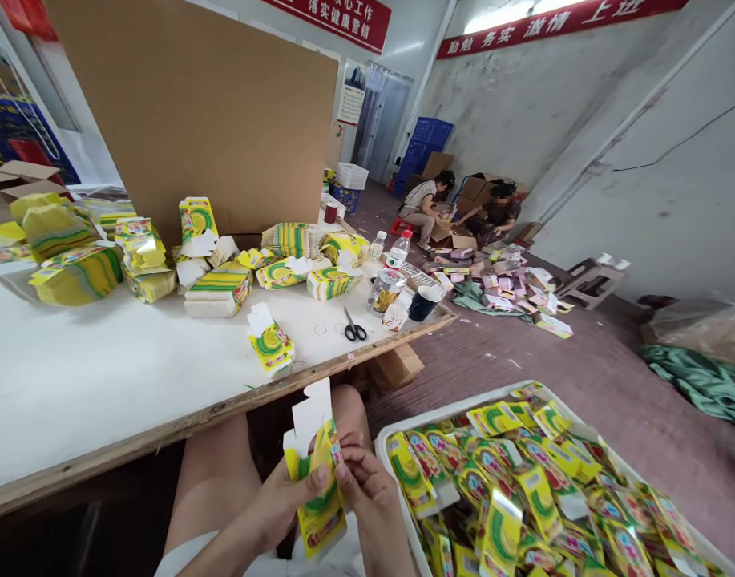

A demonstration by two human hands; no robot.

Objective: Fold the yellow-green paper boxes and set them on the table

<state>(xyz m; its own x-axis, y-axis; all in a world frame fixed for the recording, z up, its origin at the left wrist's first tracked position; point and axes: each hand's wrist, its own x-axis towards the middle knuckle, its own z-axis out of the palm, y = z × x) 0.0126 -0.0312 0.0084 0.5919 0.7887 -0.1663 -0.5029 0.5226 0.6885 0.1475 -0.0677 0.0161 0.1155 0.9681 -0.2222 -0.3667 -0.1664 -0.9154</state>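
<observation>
Above my lap I hold a yellow and green printed carton (319, 525) with its white end flaps standing up. My left hand (286, 501) grips its left side, the thumb lying across the printed front. On the other side, my right hand (370, 489) pinches the carton's right edge with bent fingers; some fingertips are hidden behind it. Another carton (272, 346) with a raised white flap lies near the table edge. To my right, a white tub (394, 493) is heaped with many similar cartons (502, 529).
Stacks of flat cartons (220, 288) line the back of the white table (132, 377) before a large cardboard sheet (216, 120). Scissors (355, 324), a plastic bottle (398, 252), a jar (386, 292) and a dark cup (426, 303) stand rightward. Two people sit beyond scattered boxes (505, 288).
</observation>
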